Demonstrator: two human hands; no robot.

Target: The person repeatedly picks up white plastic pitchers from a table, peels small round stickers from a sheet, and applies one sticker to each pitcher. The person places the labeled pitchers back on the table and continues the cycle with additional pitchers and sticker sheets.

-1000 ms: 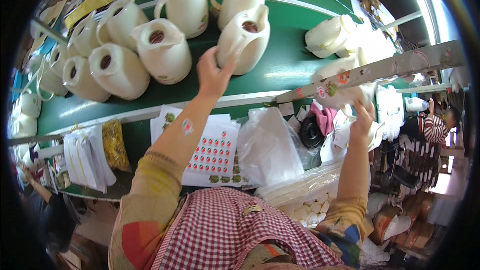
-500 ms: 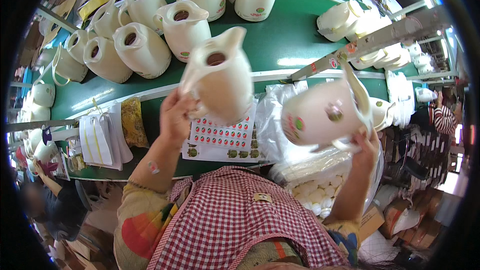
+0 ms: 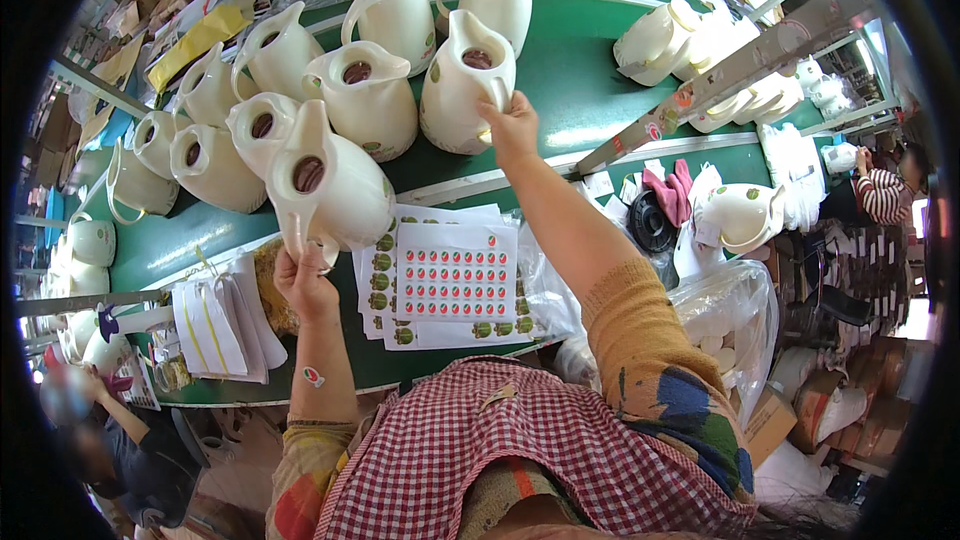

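Note:
My left hand [image 3: 306, 282] is closed round the handle of a cream jug [image 3: 345, 195], held tilted above the bench's near edge. My right hand [image 3: 512, 126] grips the handle of a second cream jug [image 3: 462, 90], which is upright at the group of jugs on the green bench; whether its base touches the bench I cannot tell. Both jugs have pouring lips and dark round mouths. Beside the right-hand jug stands a similar cream jug [image 3: 372, 105]. Below my hands lies a white sheet of small red and green stickers [image 3: 457, 273], on top of sheets with green printed figures [image 3: 378, 280].
Several more jugs [image 3: 215, 170] crowd the left of the green bench [image 3: 560, 70]. A metal bar [image 3: 720, 70] crosses at the right. A plastic bag [image 3: 745, 310] of round pale pieces lies near my right arm. Papers [image 3: 222, 315] hang at the left. Another person [image 3: 110, 430] works at the far left.
The right-hand jug has gone from the near right to the group of jugs and turned upright. My left hand has brought its jug left and lower. The sticker sheet is now uncovered.

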